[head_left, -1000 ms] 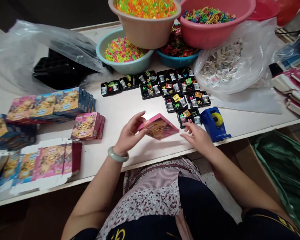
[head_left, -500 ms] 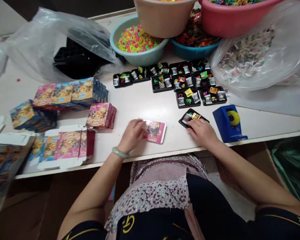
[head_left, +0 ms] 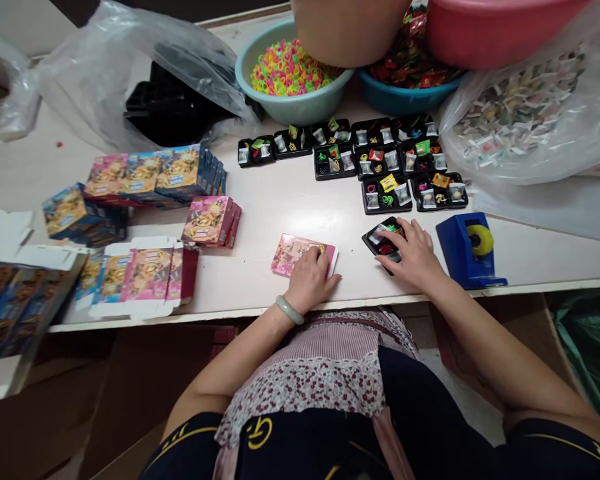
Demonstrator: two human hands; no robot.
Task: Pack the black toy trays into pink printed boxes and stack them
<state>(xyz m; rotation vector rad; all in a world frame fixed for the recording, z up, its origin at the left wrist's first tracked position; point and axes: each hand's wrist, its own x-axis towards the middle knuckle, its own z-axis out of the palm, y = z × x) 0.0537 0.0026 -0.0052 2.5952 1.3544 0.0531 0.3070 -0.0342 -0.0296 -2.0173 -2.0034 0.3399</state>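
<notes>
My left hand (head_left: 310,279) lies on the right part of a flat pink printed carton (head_left: 286,253) on the table. Its fingers are curled on the carton, and the thumb sticks out by the near right edge. My right hand (head_left: 416,257) grips a small black compartment tray (head_left: 372,239) by its right side, thumb near the front edge and fingertips over the top. Inside that tray a clear wrapped packet, a green piece and a red piece show; the fingers cover the rest. The tray sits tilted at an angle on the tabletop.
Several filled black trays (head_left: 335,164) stand in rows behind. A blue tape dispenser (head_left: 460,250) is right of my right hand. Pink boxes (head_left: 207,220) and blue boxes (head_left: 180,170) are stacked left. Bowls (head_left: 300,107) and a plastic bag (head_left: 515,147) of packets line the back.
My left hand has moved from the carton's left end to its right part. My right hand now reaches further over the black tray, where an orange packet no longer shows. The view has shifted slightly.
</notes>
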